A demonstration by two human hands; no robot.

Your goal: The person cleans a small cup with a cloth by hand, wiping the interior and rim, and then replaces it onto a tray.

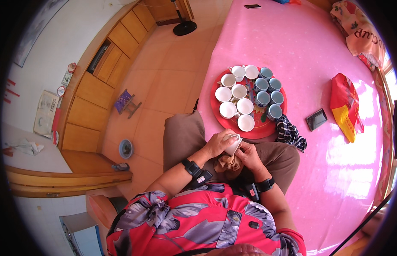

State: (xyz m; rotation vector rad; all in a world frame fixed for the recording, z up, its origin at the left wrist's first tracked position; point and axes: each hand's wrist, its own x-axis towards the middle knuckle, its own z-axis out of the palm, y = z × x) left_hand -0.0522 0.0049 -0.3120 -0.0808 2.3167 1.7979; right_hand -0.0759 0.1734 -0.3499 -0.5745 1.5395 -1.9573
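Note:
In front of my lap, my left hand (218, 144) grips a small white ceramic piece (232, 145), apparently a cup tilted on its side. My right hand (249, 156) meets it from the other side and pinches a bunched tan cloth (231, 162), which hangs below the ceramic. Just beyond both hands lies a round red tray (220, 123) with a printed pattern. Several white cups (245, 123) with handles stand upright on its left and middle. Several smaller blue-grey cups (262, 98) are grouped along its right side.
A black-and-white striped cloth (288, 133) touches the tray's right edge. On the pink-covered surface (307, 176) are a smartphone (316, 119), a red and yellow bag (345, 105) and a far dark phone (252, 6). A small stool (126, 103) and basin (125, 148) stand on the floor.

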